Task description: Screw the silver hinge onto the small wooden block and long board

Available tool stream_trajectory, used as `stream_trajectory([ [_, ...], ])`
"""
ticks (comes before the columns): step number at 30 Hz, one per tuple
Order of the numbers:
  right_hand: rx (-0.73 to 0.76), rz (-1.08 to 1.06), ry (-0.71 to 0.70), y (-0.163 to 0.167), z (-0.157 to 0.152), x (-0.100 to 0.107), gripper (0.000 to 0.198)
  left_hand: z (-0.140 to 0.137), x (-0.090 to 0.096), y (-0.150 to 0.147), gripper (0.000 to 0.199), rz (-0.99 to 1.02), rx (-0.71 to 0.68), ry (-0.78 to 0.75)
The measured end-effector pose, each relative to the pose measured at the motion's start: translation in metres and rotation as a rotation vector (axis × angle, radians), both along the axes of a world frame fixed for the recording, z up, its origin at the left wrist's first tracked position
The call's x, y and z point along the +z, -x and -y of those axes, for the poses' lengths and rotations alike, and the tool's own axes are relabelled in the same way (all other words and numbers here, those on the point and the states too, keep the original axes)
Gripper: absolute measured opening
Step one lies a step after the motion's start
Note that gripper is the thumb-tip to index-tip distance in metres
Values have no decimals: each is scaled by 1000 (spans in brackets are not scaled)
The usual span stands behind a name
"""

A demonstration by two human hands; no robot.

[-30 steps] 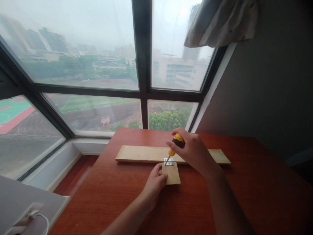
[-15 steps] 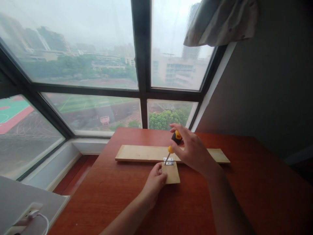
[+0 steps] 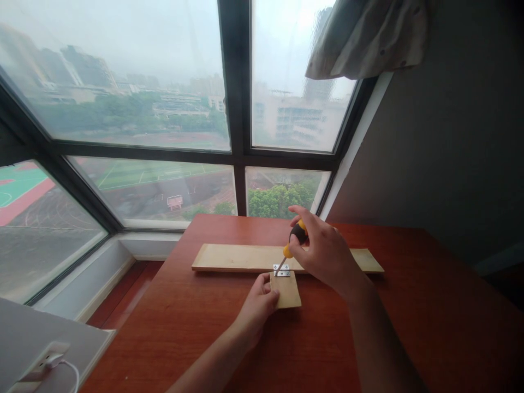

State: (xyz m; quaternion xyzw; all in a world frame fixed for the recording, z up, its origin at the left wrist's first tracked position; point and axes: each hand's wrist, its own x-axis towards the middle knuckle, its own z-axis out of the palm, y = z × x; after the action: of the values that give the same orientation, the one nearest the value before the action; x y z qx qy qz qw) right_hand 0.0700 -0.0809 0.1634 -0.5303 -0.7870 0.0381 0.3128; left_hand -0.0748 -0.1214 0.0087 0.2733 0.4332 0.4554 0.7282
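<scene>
My right hand (image 3: 323, 251) is closed round a yellow and black screwdriver (image 3: 298, 233), tilted with its handle up and to the right. The screwdriver's tip meets the near left part of a small metal hinge (image 3: 282, 271); the screw under it is too small to make out. This hinge bridges a long pale wooden board (image 3: 237, 257) and a small square wooden piece (image 3: 289, 292) in front of it. My left hand (image 3: 262, 300) grips the small piece by its left edge, thumb on top. My right hand and forearm hide part of the long board.
Both wooden parts rest on a reddish-brown table (image 3: 204, 322). Behind it stand dark-framed windows (image 3: 241, 109), with a curtain (image 3: 368, 38) hanging at the upper right. A wall socket with a white plug (image 3: 55, 360) is at the lower left.
The screwdriver handle and the fingers of my right hand have shifted slightly right, while the tip stays on the hinge. My left hand keeps its grip on the small wooden piece.
</scene>
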Motion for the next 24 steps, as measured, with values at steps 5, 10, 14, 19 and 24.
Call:
stream_trajectory([
  [5,28,14,4,2,3,1,49,0,3,0,48,4,-4,-1],
  [10,1,15,-11,2,1,-2,38,0,2,-1,49,-4,3,-1],
  [14,7,2,-9,1,0,-2,37,0,1,-1,51,14,-1,-10],
  [19,33,-5,12,1,3,1,44,-1,3,-1,50,35,-2,-8],
  [24,42,-1,18,3,4,2,42,1,5,-1,50,49,1,-19],
])
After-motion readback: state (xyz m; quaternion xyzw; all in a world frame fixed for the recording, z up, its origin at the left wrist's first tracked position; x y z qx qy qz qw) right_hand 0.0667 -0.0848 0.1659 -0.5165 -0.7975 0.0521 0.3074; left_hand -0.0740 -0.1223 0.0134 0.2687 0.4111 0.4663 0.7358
